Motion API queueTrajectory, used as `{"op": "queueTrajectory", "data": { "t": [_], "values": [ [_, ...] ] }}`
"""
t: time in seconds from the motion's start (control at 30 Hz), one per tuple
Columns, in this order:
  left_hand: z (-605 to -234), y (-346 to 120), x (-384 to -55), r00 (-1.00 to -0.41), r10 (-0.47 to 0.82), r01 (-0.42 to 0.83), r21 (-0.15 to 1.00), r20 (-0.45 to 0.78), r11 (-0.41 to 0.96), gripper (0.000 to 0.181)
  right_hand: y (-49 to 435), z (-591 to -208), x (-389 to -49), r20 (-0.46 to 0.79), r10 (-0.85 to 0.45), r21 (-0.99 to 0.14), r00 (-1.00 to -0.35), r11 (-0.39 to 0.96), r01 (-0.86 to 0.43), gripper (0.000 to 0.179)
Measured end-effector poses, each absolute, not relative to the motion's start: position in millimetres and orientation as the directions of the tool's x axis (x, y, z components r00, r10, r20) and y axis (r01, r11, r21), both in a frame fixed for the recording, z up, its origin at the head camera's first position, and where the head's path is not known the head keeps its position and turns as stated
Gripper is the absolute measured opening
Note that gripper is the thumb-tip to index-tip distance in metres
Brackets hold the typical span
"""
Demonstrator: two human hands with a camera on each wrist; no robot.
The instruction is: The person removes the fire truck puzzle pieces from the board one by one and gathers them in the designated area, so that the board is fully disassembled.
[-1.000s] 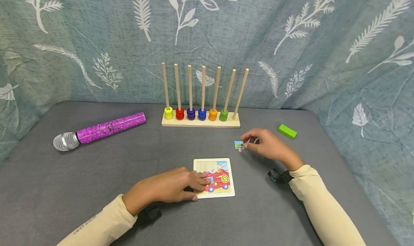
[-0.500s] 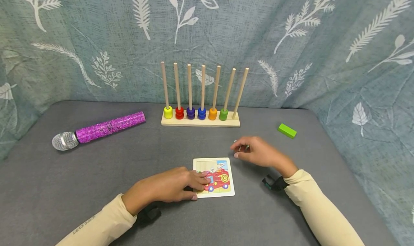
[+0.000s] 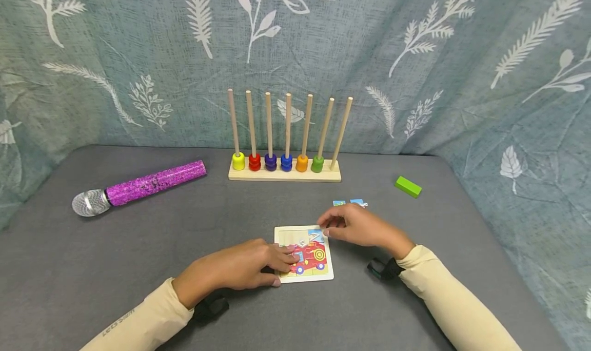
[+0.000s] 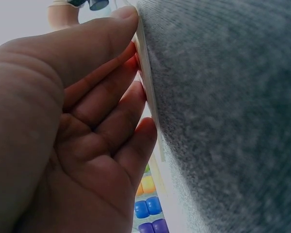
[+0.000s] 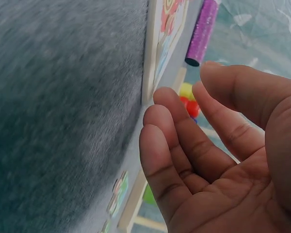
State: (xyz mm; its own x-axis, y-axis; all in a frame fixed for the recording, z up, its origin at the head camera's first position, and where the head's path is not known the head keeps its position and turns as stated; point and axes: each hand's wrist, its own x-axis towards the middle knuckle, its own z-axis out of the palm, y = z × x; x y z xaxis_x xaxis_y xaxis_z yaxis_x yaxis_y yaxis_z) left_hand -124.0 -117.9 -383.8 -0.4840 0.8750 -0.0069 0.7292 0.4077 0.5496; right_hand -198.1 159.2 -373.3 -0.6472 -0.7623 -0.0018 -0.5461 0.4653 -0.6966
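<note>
A square jigsaw puzzle board (image 3: 303,278) with a pale frame and a red vehicle picture lies flat on the grey table. My left hand (image 3: 240,264) rests on its left side, fingers extended over the picture and thumb at the front edge. In the left wrist view the fingertips touch the board's rim. My right hand (image 3: 355,225) hovers by the board's upper right corner, fingers loosely bent. The right wrist view shows the thumb apart from the fingers, nothing seen between them. Behind that hand lie two puzzle pieces, a left one (image 3: 339,203) and a right one (image 3: 357,201), both partly hidden.
A wooden peg stand (image 3: 283,177) with coloured beads and tall rods stands at the back. At the left lies a glittery purple microphone (image 3: 154,183). A green block (image 3: 408,187) sits at the right. A leaf-patterned curtain (image 3: 184,43) hangs behind the table.
My right hand has moved left and toward me, from the loose puzzle pieces to the board's upper right corner. The pieces stay on the table. My left hand keeps its place.
</note>
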Motion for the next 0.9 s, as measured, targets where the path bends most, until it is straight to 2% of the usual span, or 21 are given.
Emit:
{"op": "queueTrajectory", "data": {
  "t": [0.37, 0.9],
  "values": [
    [-383, -117, -125, -0.484, 0.875, 0.733, 0.537, -0.018, 0.417, 0.037, 149, -371, -200, -0.049, -0.8, -0.695, -0.598, 0.458, -0.555, 0.022],
    [-383, -118, -125, -0.487, 0.873, 0.724, 0.546, -0.029, 0.422, 0.035, 144, -369, -196, -0.05, -0.801, -0.653, -0.596, 0.478, -0.587, 0.022]
  ]
}}
